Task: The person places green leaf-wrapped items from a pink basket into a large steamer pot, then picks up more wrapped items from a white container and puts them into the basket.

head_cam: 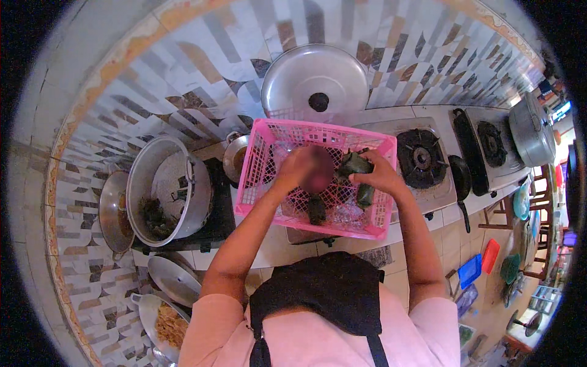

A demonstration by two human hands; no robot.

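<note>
A pink plastic crate (pixel 316 227) with mesh walls stands before me over the stove top. Inside it, my right hand (pixel 378 174) is closed around a dark green leaf-wrapped bundle (pixel 357 164). Another wrapped bundle (pixel 365 196) lies just below that hand, and one more (pixel 316 210) rests near the crate's front wall. My left hand (pixel 297 166) reaches into the left half of the crate; a dark blurred patch covers its fingers, so whether it holds anything is hidden. At the left, a large aluminium pot (pixel 130 202) contains dark leafy pieces (pixel 156 218).
A big round metal lid (pixel 293 78) leans on the tiled wall behind the crate. Right of the crate are a gas burner (pixel 421 158), a black frying pan (pixel 459 176) and a second pot (pixel 527 133). A pan of brown food (pixel 170 325) stands at lower left.
</note>
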